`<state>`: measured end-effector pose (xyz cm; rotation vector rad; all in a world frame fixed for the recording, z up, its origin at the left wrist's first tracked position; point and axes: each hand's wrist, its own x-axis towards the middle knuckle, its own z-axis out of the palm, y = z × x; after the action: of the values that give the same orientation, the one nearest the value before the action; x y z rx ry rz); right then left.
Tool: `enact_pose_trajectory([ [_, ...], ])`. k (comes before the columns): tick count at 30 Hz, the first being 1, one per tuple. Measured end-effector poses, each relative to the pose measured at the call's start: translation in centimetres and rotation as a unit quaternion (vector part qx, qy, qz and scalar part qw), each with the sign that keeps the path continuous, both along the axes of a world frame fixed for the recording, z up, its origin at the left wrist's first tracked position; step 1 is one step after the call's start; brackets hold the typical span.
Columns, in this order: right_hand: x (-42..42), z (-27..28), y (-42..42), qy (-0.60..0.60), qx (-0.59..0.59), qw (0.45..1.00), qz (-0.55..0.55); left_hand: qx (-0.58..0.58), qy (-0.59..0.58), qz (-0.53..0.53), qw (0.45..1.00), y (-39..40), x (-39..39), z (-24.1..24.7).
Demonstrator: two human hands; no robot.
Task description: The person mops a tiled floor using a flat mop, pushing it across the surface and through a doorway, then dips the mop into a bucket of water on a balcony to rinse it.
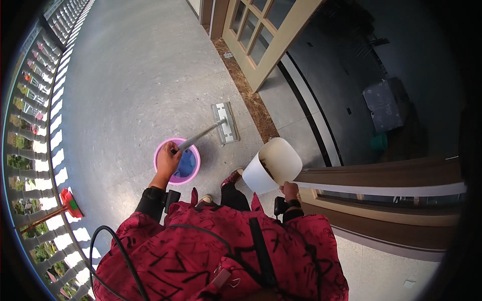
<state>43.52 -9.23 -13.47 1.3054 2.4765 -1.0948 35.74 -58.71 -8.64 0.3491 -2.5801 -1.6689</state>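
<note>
My left hand [169, 160] grips the upper end of a flat mop's pole [201, 133]. The mop's rectangular head [225, 123] lies flat on the floor, ahead and a little right of that hand. Below the hand stands a pink bucket [197, 173] with a blue cloth or blue contents [186, 163] inside; I cannot tell which. With my right hand [289, 190] I hold a white plastic bin [260, 175] by its rim. The bin is tilted, and dark residue shows on its inner wall.
An open glazed wooden door [260, 45] stands beyond a brown marble threshold strip [244, 86]. A balustrade [30, 139] runs along the left, with a red broom [71, 205] near it. Inside the dark room are a patterned box-like object [383, 107] and a green bin [379, 142].
</note>
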Motion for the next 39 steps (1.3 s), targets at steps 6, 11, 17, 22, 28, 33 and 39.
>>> enact_pose_trajectory([
  [6, -11.5, 3.7, 0.5, 0.014, 0.085, 0.979, 0.186, -0.087, 0.039, -0.005, 0.995, 2.8, -5.6, 7.9],
  [11, -18.4, 1.1, 4.3, -0.015, 0.176, 0.965, 0.192, -0.120, 0.038, -0.033, 0.992, 6.4, -9.0, 11.7],
  [17, -27.1, 2.2, 2.0, -0.075, 0.193, 0.954, 0.218, -0.161, 0.008, -0.019, 0.987, 6.7, -13.1, 14.3],
  [22, -30.2, 2.2, -1.5, -0.056, 0.217, 0.951, 0.213, -0.151, -0.006, 0.020, 0.988, 2.9, -16.6, 13.4],
  [28, -35.4, 3.3, -9.6, -0.099, 0.173, 0.957, 0.211, -0.115, -0.031, -0.011, 0.993, -3.7, -24.3, 12.9],
  [33, -38.8, 1.8, -15.2, -0.075, 0.197, 0.958, 0.193, -0.067, 0.000, -0.108, 0.992, -6.1, -31.1, 10.7],
  [39, -43.0, 1.2, -24.4, -0.064, 0.205, 0.956, 0.198, 0.111, -0.199, -0.264, 0.937, -6.1, -35.5, 9.9],
])
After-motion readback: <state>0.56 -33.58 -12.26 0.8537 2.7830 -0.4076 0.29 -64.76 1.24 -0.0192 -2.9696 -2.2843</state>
